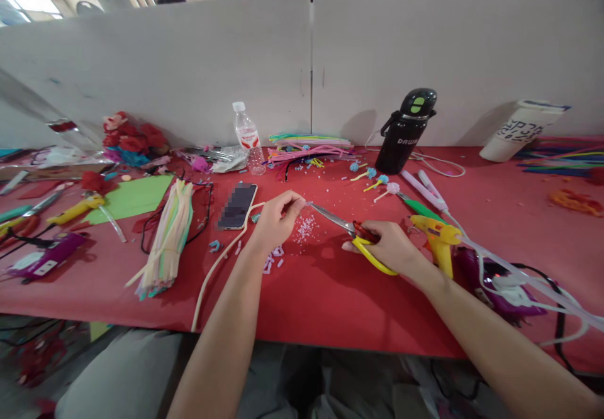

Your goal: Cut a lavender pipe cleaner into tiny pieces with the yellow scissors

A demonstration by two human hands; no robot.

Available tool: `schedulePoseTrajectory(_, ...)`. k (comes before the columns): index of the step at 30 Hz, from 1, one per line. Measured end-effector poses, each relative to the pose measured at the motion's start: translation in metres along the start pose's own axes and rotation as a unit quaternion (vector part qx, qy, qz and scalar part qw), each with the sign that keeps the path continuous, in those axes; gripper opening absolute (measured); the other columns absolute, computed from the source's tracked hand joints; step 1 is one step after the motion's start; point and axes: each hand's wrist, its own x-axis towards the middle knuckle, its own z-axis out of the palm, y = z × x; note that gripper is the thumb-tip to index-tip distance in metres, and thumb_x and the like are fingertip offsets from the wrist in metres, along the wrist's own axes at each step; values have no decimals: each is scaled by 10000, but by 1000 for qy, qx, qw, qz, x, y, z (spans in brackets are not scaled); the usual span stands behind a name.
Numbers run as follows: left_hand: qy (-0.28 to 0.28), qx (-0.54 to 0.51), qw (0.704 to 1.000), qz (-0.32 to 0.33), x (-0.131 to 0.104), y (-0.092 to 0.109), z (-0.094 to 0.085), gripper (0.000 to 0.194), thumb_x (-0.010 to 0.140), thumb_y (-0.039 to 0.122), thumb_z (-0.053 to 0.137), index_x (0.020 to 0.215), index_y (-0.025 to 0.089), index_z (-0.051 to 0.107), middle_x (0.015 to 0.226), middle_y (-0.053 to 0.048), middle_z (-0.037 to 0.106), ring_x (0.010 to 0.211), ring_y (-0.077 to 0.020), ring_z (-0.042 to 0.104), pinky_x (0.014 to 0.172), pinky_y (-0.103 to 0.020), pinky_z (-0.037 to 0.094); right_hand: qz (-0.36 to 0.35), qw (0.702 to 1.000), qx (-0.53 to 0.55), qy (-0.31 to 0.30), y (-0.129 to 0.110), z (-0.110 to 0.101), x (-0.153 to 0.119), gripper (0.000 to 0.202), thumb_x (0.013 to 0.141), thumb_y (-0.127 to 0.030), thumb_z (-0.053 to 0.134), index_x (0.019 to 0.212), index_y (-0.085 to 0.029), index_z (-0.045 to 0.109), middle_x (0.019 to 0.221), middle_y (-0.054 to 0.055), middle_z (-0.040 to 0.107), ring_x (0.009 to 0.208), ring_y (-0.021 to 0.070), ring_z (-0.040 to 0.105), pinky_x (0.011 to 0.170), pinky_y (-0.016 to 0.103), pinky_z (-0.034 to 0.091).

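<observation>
My left hand point(279, 216) is closed in a pinch near the middle of the red table. A long cream pipe cleaner point(212, 270) runs from under that hand down to the table's front edge. My right hand point(387, 246) is wrapped round the yellow handles of a pair of scissors point(334, 217). The blade tips point left and meet the fingertips of my left hand. Small pale clippings point(306, 230) are scattered under the tips, and short lilac pieces point(271, 260) lie beside my left wrist.
A bundle of pipe cleaners point(168, 236) and a phone point(238, 206) lie to the left. A clear bottle point(250, 142) and black flask point(406, 134) stand behind. Yellow glue guns point(440, 238) lie on both sides; cords run across the right.
</observation>
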Motion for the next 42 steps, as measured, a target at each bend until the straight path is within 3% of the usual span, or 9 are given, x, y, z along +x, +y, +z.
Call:
schedulePoseTrajectory(16,1,-21,1000,-7,1,-1,0,273,910,376,459,788,158,569,701,-3,551,657,-112,490,626,-229,378,-1,1000,-18,6,0,-1,-1,529,668,-620,672,598,-183,383,575,-54,302,557,87,251,455,205,234)
schedulePoseTrajectory(26,13,-14,999,-47,-2,12,1,365,926,396,405,640,171,429,570,31,371,541,-98,352,536,-234,296,-6,1000,0,8,-5,-2,-2,519,660,-622,677,606,-188,396,573,-47,336,548,90,274,454,215,248)
schedulePoseTrajectory(42,-6,-52,997,-49,0,9,4,395,932,432,376,645,172,448,597,15,439,576,-112,422,572,-248,331,-7,1000,-21,10,-2,0,0,555,655,-653,658,582,-185,370,562,-50,295,550,90,257,453,208,237)
